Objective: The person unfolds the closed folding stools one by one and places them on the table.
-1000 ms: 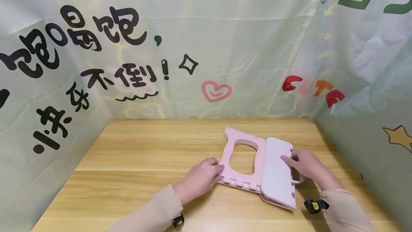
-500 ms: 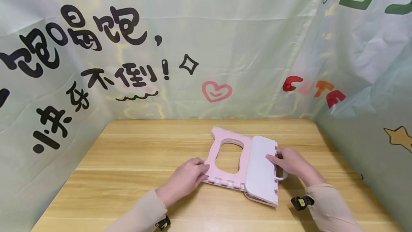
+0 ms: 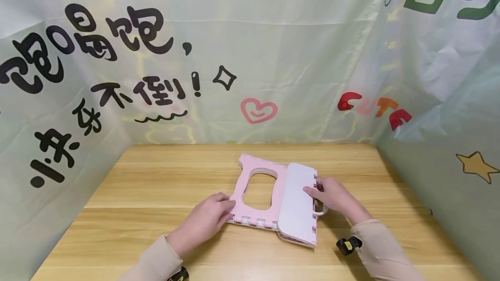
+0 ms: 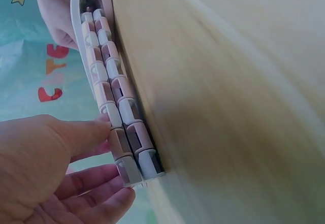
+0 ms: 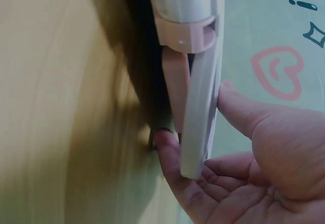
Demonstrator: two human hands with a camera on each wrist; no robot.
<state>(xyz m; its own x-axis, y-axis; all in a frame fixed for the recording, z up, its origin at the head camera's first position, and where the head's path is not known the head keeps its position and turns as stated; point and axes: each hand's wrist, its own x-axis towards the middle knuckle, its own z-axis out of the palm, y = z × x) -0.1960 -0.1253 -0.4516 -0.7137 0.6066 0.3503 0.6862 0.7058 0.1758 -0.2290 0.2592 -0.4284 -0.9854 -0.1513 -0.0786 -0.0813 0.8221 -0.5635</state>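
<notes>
A folding step stool (image 3: 279, 185), pink with a pale lilac-white panel (image 3: 297, 205), is folded flat and lies low over the wooden table in the head view. My left hand (image 3: 205, 220) pinches its near left corner. In the left wrist view the thumb is on one face, beside a row of pink and white hinge knuckles (image 4: 109, 76). On the other side, my right hand (image 3: 337, 198) grips the right edge by the white carry handle (image 3: 321, 212). The right wrist view shows that thumb (image 5: 238, 109) on the panel and fingers curled round the edge.
The wooden tabletop (image 3: 156, 203) runs back to a printed fabric curtain (image 3: 312, 55), which also hangs along the left and right sides. Black camera straps are on both wrists, the right one (image 3: 349, 245) just off the stool's near right corner.
Both hands have carried the folded stool steadily leftward across the table, keeping their holds. It stays folded, at about the same angle. The head view has shifted slightly.
</notes>
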